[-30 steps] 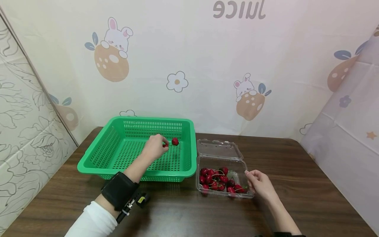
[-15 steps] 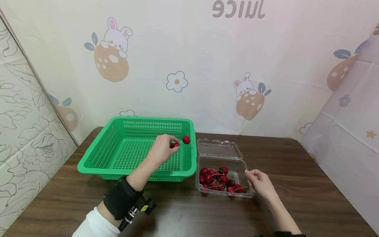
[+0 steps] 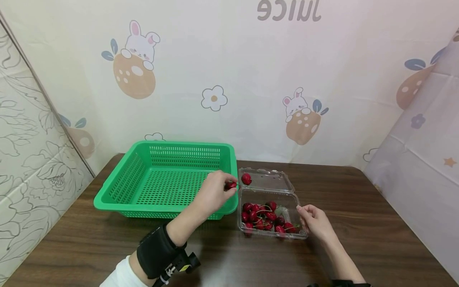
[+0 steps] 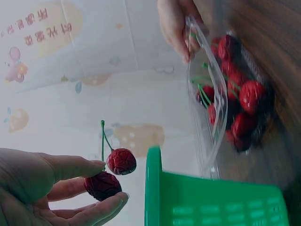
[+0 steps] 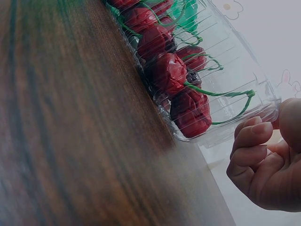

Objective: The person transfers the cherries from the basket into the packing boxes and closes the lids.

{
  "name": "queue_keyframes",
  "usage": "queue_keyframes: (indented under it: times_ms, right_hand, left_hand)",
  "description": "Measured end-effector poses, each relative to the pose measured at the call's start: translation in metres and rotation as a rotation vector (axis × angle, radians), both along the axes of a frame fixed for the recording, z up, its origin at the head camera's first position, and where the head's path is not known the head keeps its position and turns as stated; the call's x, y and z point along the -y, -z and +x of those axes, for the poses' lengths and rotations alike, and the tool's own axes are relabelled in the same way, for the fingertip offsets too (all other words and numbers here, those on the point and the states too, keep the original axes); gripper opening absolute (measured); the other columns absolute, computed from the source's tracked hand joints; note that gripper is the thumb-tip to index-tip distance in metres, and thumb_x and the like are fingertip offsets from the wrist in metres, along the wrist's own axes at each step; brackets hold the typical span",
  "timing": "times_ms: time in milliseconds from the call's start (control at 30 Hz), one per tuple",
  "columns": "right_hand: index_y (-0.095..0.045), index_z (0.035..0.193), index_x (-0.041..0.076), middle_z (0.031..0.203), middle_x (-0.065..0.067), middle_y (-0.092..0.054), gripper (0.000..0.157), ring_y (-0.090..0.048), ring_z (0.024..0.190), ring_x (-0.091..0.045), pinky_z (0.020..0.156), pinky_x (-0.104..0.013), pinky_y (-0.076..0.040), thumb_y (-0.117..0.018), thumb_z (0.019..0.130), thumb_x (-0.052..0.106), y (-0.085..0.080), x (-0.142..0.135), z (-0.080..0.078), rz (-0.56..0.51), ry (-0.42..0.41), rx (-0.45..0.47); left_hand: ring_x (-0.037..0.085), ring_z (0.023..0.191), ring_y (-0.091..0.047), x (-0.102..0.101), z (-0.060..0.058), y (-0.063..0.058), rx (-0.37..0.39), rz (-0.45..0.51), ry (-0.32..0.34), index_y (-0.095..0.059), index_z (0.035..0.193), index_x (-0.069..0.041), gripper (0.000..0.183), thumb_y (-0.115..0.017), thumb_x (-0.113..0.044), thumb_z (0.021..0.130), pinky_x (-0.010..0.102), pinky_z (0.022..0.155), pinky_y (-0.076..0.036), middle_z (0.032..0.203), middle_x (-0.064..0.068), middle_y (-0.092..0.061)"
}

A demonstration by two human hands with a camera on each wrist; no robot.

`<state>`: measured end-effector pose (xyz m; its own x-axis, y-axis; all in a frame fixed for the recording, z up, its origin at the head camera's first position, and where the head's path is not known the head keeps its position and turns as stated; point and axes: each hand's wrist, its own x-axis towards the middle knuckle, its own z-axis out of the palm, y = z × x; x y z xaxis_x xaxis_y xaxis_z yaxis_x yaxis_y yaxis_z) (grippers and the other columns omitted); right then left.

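My left hand (image 3: 214, 190) is over the right rim of the green plastic basket (image 3: 231, 159). Between thumb and fingers it pinches one dark red cherry (image 4: 103, 185). A second cherry (image 4: 122, 161), joined to it by a forked green stem (image 4: 103, 141), sticks out beyond the fingertips and overlaps the raised lid (image 3: 269, 180) in the head view. My right hand (image 3: 315, 223) grips the right rim of a clear clamshell box (image 3: 292, 203) between thumb and curled fingers. Several cherries (image 5: 168, 73) with green stems lie inside that box.
Box and basket stand side by side on a dark wooden table (image 3: 358, 211), the box at the basket's right. Behind them hangs a printed curtain (image 3: 251, 119). A black band (image 3: 157, 251) with a small camera sits on the left wrist.
My left hand has moved right from inside the basket to its right rim, carrying the paired cherries to the box's lid. The right hand has stayed on the box.
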<state>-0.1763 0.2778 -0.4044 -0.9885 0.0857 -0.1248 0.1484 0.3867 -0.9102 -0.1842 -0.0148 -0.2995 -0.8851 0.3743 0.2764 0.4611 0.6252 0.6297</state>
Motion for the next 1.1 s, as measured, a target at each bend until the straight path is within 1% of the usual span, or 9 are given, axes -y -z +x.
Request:
queue_keyframes:
  times_ms: [133,300,400,533,767,867,1100]
  right_hand:
    - [-0.043,0.089,-0.005,0.056,-0.001,-0.043,0.033,-0.038,0.044,-0.009,0.041,-0.023,-0.035,-0.046,0.093,0.028,0.000,0.000,0.000,0.003,0.000,0.001]
    - [-0.043,0.088,-0.005,0.056,-0.001,-0.043,0.033,-0.038,0.043,-0.010,0.041,-0.023,-0.034,-0.046,0.093,0.028,-0.001,0.000,0.001,0.000,0.001,-0.001]
    - [-0.043,0.088,-0.005,0.056,-0.001,-0.043,0.032,-0.038,0.043,-0.010,0.041,-0.023,-0.034,-0.046,0.093,0.027,-0.002,0.001,0.001,-0.004,0.001,-0.001]
    - [-0.043,0.088,-0.005,0.056,-0.002,-0.043,0.033,-0.038,0.044,-0.010,0.040,-0.023,-0.034,-0.046,0.093,0.028,-0.003,0.002,0.002,0.000,0.002,0.003]
    - [-0.043,0.088,-0.004,0.056,-0.001,-0.042,0.032,-0.037,0.043,-0.010,0.040,-0.023,-0.033,-0.046,0.093,0.027,-0.002,0.002,0.002,-0.003,0.001,0.004]
    - [-0.043,0.088,-0.004,0.056,-0.001,-0.042,0.032,-0.037,0.043,-0.010,0.040,-0.023,-0.033,-0.046,0.093,0.027,-0.002,0.002,0.001,-0.005,0.003,0.006]
    - [-0.044,0.088,-0.004,0.056,-0.002,-0.043,0.032,-0.038,0.043,-0.010,0.040,-0.023,-0.033,-0.046,0.093,0.028,-0.002,0.001,0.000,0.004,0.000,0.010]
  left_hand:
    - [0.016,0.076,-0.053,-0.011,0.005,0.002,-0.014,-0.016,0.013,-0.066,0.097,-0.001,0.017,-0.063,-0.007,0.082,0.018,0.057,-0.043,0.084,0.007,-0.059]
    - [0.013,0.073,-0.051,-0.025,0.012,0.005,-0.008,-0.032,0.030,-0.066,0.098,-0.003,0.018,-0.063,-0.009,0.082,0.017,0.054,-0.041,0.086,0.006,-0.058]
    - [0.010,0.069,-0.048,-0.034,0.015,0.009,0.006,-0.045,0.037,-0.066,0.099,-0.005,0.018,-0.063,-0.011,0.082,0.017,0.051,-0.040,0.087,0.005,-0.057]
    - [0.009,0.071,-0.049,-0.044,0.018,0.015,-0.007,-0.074,0.046,-0.067,0.098,-0.007,0.018,-0.064,-0.013,0.082,0.017,0.053,-0.039,0.088,0.003,-0.059]
    - [0.011,0.077,-0.051,-0.055,0.019,0.023,-0.031,-0.072,0.068,-0.068,0.095,-0.006,0.016,-0.065,-0.011,0.080,0.017,0.057,-0.040,0.086,0.002,-0.062]
    - [0.011,0.077,-0.052,-0.059,0.019,0.026,-0.024,-0.068,0.068,-0.068,0.096,-0.006,0.016,-0.065,-0.011,0.080,0.017,0.057,-0.040,0.087,0.002,-0.062]
    - [0.007,0.065,-0.046,-0.070,0.017,0.034,0.020,-0.054,0.073,-0.068,0.095,-0.006,0.016,-0.066,-0.012,0.080,0.016,0.049,-0.037,0.083,0.002,-0.059]
